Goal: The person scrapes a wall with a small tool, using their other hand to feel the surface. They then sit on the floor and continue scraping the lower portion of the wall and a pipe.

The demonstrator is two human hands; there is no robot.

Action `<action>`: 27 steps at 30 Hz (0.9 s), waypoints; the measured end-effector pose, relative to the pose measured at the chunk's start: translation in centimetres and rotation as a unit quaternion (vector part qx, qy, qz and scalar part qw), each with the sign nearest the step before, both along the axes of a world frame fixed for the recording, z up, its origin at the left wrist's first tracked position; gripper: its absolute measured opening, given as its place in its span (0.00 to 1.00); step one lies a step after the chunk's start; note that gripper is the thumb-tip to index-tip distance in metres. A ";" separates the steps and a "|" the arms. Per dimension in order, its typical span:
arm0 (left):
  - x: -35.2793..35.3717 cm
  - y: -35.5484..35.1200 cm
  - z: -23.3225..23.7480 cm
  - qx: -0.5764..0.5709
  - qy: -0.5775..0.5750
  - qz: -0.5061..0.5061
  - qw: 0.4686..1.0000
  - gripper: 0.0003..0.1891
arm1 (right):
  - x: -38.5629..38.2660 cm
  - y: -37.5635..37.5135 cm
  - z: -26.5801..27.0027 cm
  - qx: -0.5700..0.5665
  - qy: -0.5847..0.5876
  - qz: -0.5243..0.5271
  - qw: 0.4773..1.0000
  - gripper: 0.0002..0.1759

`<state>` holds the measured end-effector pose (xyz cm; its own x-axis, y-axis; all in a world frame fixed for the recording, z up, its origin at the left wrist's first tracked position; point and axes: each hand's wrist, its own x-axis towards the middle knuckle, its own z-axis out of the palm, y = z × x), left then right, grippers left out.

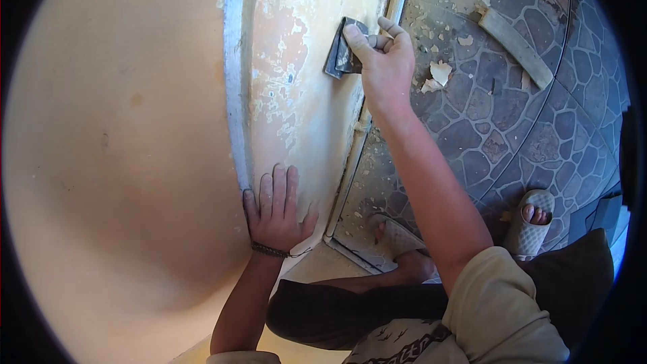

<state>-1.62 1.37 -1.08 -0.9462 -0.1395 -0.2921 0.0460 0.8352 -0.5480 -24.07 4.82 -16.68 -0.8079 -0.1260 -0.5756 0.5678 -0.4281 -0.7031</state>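
Note:
My right hand (pixel 387 61) pinches a dark folded sheet that looks like sandpaper (pixel 346 48), held against the wall's lower part near a pipe. The thumb lies on top of the sheet and some fingers are curled behind it. Flat on the wall, fingers spread, rests my left hand (pixel 278 209), with a dark braided bracelet at the wrist. Between and above the hands, the peach wall band (pixel 286 67) shows pale worn patches. A greyish raised strip (pixel 235 61) runs down to the left fingertips.
A pipe (pixel 357 138) runs along the wall's foot. On the stone-patterned floor (pixel 485 94) lie a wooden strip (pixel 517 47), flakes of paint (pixel 440 74) and a thin dark cable (pixel 532 125). My sandalled feet (pixel 532 219) stand at the lower right.

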 end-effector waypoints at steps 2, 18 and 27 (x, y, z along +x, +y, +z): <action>-0.1 0.0 -0.1 -0.027 -0.013 0.000 1.000 0.35 | 0.3 0.3 -0.5 -0.050 -0.024 0.029 0.998 0.35; -0.1 -0.4 0.8 0.112 -0.007 -0.004 0.994 0.27 | -1.7 3.1 3.5 -0.240 -0.091 0.070 0.964 0.15; 0.2 -0.4 0.7 0.123 -0.002 0.006 0.992 0.27 | -0.7 3.3 2.4 -0.303 -0.104 0.111 0.941 0.18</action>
